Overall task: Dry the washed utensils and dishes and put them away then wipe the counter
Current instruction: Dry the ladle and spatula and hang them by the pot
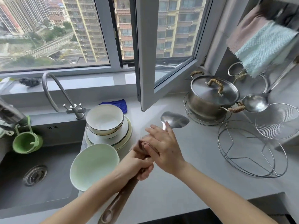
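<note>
The person stands at the grey surface (191, 188) under the window, holding a spatula (175, 121) out over it. Its metal blade shows just past the fingertips, on the side of the pot. Its long wooden handle runs back and down toward the person's body. The left hand (140, 164) grips the handle, with its fingers curled round the wood. The right hand (165, 150) lies palm down across the neck of the spatula, just ahead of the left, its fingers (155, 130) straight. Something brownish shows under that palm, too blurred for me to tell what it is.

Left of the hands, a pale green bowl (95, 165) sits at the edge of the surface, beside the sink (14, 188). Just behind it, a white bowl (105, 120) with a dark rim line rests on a stack of plates (126, 135). A blue cloth (120, 104) lies further back, near the sill. The faucet (51, 89) arches over the sink, and a green basket (26, 141) hangs at the sink's left side.

To the right, a steel pot (208, 104) with its lid on stands on a wire ring. A ladle (255, 102) hangs with its bowl just beside the pot's near handle, and a wire skimmer (278, 125) is beside that. A wire rack (250, 151) lies flat on the surface below them. Pink and pale blue towels (265, 46) hang above.
</note>
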`<action>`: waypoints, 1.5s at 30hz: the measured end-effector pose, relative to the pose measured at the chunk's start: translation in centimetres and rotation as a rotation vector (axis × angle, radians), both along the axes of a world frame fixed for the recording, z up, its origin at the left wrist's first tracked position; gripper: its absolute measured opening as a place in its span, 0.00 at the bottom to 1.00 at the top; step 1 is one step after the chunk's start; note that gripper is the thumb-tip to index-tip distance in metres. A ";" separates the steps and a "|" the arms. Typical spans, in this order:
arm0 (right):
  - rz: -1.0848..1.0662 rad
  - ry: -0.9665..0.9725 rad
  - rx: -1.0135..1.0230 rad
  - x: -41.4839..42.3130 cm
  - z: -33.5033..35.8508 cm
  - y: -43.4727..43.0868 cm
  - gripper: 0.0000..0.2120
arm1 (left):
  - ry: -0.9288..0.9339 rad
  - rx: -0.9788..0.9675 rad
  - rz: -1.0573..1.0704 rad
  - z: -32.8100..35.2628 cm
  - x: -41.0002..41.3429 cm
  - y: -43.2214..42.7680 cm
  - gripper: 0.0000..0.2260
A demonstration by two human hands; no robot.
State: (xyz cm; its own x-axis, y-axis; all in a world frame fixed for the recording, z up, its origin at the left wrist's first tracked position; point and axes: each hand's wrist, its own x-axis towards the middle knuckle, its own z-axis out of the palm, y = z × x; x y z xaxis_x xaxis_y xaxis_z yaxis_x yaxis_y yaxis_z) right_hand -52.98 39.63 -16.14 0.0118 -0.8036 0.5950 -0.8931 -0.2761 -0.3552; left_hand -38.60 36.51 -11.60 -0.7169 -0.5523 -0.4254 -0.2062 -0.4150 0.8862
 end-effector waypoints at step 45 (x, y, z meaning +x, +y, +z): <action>-0.175 -1.472 0.274 -3.1 10.6 -3.5 0.03 | -0.109 -0.298 -0.265 2.6 -3.2 -4.5 0.09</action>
State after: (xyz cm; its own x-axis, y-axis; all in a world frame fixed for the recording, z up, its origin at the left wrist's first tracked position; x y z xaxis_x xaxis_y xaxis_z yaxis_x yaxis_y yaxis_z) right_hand -56.12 36.13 -5.50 -0.5498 -0.8169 -0.1745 0.2829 0.0145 -0.9590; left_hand -41.82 31.98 -9.04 -0.8102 -0.4656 -0.3561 -0.3708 -0.0634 0.9266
